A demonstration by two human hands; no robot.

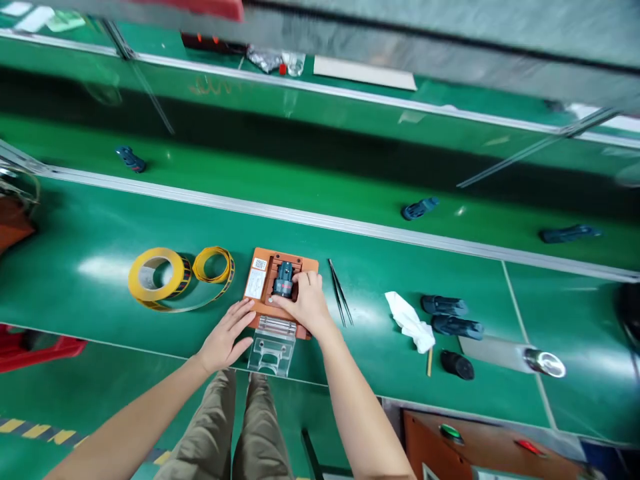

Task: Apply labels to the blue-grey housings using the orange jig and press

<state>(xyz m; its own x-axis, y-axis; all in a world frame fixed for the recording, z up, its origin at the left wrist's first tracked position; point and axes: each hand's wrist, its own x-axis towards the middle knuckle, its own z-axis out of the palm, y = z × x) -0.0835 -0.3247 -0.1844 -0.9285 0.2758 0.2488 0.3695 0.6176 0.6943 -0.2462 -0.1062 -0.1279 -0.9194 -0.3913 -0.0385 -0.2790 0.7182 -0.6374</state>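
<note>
Two bare hands were on the job, and the dark blue pack lay right between the raised sides of the orange fixture, on the green counter. Right hand in close: thumb at the pack's near end, fingers bent along its right side, a narrow shape, though whether it truly gripped or merely pressed, I could not tell. Over on the other side, the left hand held nothing, fingers spread wide, tips on the fixture's left near corner. And the clear cover lay folded open toward the body!

Now, the handling: that pack looked compact, stiff and fairly dense for its size, its shell likely smooth enough to slide under a light touch. The sides of the wider near end looked the best hold, thumb opposite fingers; the slimmer far end offered less to grasp. The fixture seemed sturdy, best steadied by its outer edge, while the cover looked rigid but the likeliest to scratch or crack. Just to the right, the tweezers lay with slender tips, surely easy to bend.
</note>
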